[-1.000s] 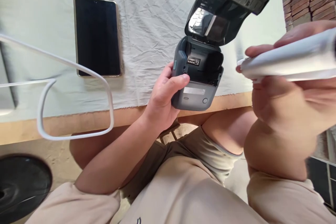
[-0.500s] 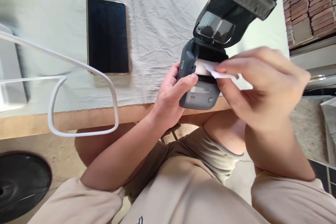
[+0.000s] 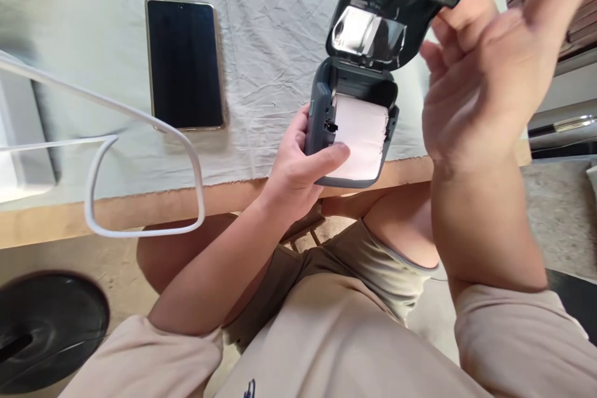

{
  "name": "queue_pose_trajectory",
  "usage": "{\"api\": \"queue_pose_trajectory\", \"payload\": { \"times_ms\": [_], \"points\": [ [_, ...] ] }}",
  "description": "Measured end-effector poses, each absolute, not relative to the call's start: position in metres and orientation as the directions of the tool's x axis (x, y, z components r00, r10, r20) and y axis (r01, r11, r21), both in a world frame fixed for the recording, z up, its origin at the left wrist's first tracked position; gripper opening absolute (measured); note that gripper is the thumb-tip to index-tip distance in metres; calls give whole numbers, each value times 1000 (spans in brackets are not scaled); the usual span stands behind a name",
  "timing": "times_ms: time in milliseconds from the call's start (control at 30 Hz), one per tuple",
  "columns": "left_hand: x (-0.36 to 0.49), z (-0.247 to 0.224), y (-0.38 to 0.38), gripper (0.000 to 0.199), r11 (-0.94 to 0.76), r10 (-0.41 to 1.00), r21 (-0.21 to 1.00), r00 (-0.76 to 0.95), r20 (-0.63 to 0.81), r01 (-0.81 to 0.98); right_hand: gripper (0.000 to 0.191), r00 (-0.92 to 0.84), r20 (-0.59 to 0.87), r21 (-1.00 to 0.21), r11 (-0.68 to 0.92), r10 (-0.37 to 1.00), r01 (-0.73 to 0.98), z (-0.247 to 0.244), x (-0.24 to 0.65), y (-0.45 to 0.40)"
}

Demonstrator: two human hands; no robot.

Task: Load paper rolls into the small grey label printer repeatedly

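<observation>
A small dark grey label printer [image 3: 321,96] is tilted up over the table's near edge, its hinged lid [image 3: 368,6] swung wide. My left hand [image 3: 298,161] grips its left side, the thumb pressing on white paper [image 3: 361,127] that comes out of the compartment and lies over the front. To the right, my right hand [image 3: 480,68] is raised behind the lid's right edge with its fingers apart; the fingertips reach the lid's back, and whether they touch it is hidden. No paper shows in that hand.
On the cloth-covered table [image 3: 261,31] lies a tablet [image 3: 185,65] with a dark screen. A white bent tube stand [image 3: 200,180] juts over the near edge at left, by a white box [image 3: 28,137]. A black round stool [image 3: 56,323] stands lower left; bricks [image 3: 578,43] are at upper right.
My right hand has let go of the paper and moved up and right to the lid. The paper now lies flat over the printer's front, under my left thumb.
</observation>
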State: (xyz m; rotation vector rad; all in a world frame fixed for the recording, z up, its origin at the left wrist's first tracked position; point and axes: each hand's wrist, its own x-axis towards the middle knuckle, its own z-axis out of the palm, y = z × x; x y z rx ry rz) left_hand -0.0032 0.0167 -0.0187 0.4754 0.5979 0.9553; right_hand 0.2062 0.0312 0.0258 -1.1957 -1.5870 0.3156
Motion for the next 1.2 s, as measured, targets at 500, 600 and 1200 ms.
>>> {"api": "queue_pose_trajectory", "payload": {
  "times_ms": [500, 600, 1200],
  "points": [
    [-7, -5, 12, 36, 524, 849, 538, 451, -275, -660, 71, -108, 303, -912, 321, 947, 254, -4, 177, 9],
    [-6, -5, 13, 25, 520, 848, 562, 468, -249, -644, 66, -79, 321, -906, 330, 944, 264, -4, 175, 7],
    [-1, -6, 21, 36, 519, 855, 472, 430, -289, -713, 95, -234, 383, -770, 449, 894, 453, 19, 199, -11]
  ]
}}
